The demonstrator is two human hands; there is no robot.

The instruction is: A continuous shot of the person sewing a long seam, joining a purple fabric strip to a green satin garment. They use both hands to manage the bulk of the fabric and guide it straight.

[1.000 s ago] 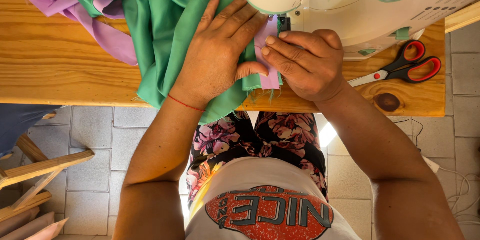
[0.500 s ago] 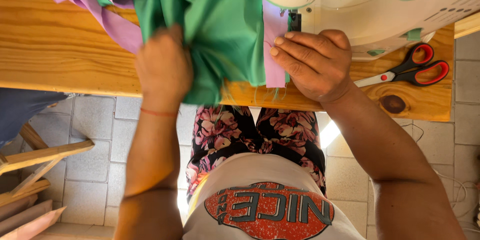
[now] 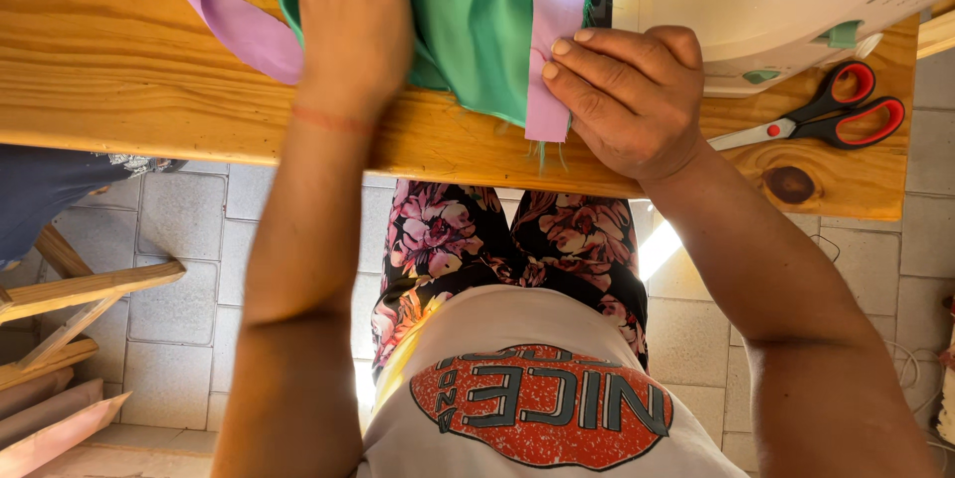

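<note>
Green fabric (image 3: 477, 20) with a lilac strip (image 3: 550, 90) along its edge lies on the wooden table (image 3: 119, 70) under the white sewing machine (image 3: 776, 0). My right hand (image 3: 627, 90) presses flat on the lilac strip just in front of the needle area, fingers pointing left. My left hand (image 3: 348, 10) rests on the green fabric farther left, fingers reaching out of view past the top edge. More lilac cloth (image 3: 234, 25) spills left of that hand.
Red-handled scissors (image 3: 826, 115) lie on the table right of the machine, near a dark knot in the wood. Below the table's edge are my floral trousers, a tiled floor, and wooden slats (image 3: 70, 289) at the left.
My left hand moved from beside my right hand leftward and up the fabric. The green cloth that hung over the table edge has been pulled onto the table. My right hand stayed on the strip.
</note>
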